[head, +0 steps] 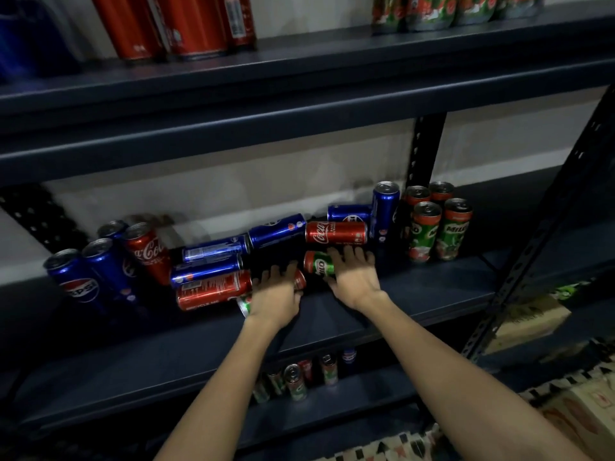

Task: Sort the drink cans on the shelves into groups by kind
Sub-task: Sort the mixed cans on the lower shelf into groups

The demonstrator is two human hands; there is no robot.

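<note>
Both hands [278,292] on toppled Milo cans [318,262]

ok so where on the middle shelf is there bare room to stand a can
Bare patches: the front strip of the middle shelf ahead of the lying cans, and the stretch right of the upright Milo cans toward the post. Crowded: the centre, where the left hand and right hand rest on toppled cans.
</note>
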